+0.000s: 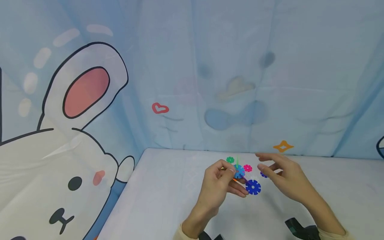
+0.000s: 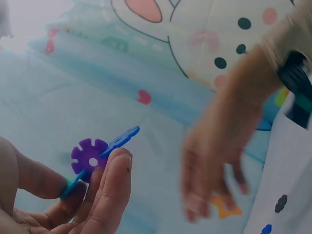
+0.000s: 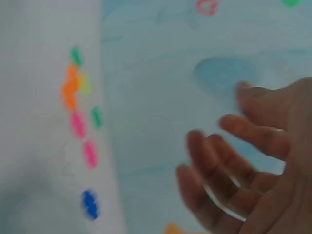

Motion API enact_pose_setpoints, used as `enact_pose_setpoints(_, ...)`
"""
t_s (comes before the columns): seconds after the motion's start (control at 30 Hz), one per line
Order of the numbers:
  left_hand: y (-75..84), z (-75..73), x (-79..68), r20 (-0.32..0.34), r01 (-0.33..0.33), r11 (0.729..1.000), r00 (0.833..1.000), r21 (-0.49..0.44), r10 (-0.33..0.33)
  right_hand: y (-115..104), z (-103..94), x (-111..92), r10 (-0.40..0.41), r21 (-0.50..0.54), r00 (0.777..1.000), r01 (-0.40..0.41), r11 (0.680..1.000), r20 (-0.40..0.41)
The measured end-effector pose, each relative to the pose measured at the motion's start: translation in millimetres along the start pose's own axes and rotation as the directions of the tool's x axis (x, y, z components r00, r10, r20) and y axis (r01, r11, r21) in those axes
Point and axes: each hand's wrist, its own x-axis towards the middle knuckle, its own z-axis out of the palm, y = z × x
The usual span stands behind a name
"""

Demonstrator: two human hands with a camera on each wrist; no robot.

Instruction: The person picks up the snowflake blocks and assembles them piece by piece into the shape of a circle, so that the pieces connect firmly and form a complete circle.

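Head view: pale blue curtain [image 1: 300, 50] across the back, printed with a big white rabbit [image 1: 87, 200] at left. White desk [image 1: 159, 193] below. Right hand [image 1: 288, 178] raised, apart from the joined discs, fingers loosely bent and spread, gripping nothing; black strap [image 1: 306, 232] at that wrist. Left hand [image 1: 217, 178] also raised, thumb and fingers pinching the joined discs [image 2: 84, 155] by the light blue disc [image 1: 240, 172]. Left wrist view: purple disc between that one and a dark blue disc [image 1: 253, 187], both set at its edges. Loose discs [image 3: 78, 125] on the desk; right wrist view, blurred, shows a rough row near its curtain-side edge: orange, yellow, green, pink, blue. Orange and yellow touching or overlapping, cannot tell which.
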Motion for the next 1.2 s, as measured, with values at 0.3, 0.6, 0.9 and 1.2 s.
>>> enact_pose_setpoints(0.3, -3.8, -10.1, 5.0, -0.042, 0.016, 0.998, 0.999, -0.065, -0.018, 67, 48.1, 2, 0.242, -0.312, 0.939, -0.161, 0.936, 0.243)
enact_pose_setpoints(0.6, -2.4, -7.6, 5.0, -0.044, 0.038, 0.992, 0.998, -0.119, -0.044, 72, 53.9, 1, 0.278, -0.291, 0.927, -0.202, 0.935, 0.251)
enact_pose_setpoints(0.9, -4.2, -4.3, 5.6, -0.018, 0.068, 0.989, 0.997, -0.13, -0.071, 65, 45.1, 2, 0.219, -0.088, 0.955, -0.205, 0.975, 0.201)
enact_pose_setpoints(1.2, -4.2, 0.9, 1.8, 0.156, 0.036, 0.997, 0.988, -0.071, -0.024, -1, 0.1, 2, 0.151, 0.399, 0.988, -0.133, 0.907, -0.013)
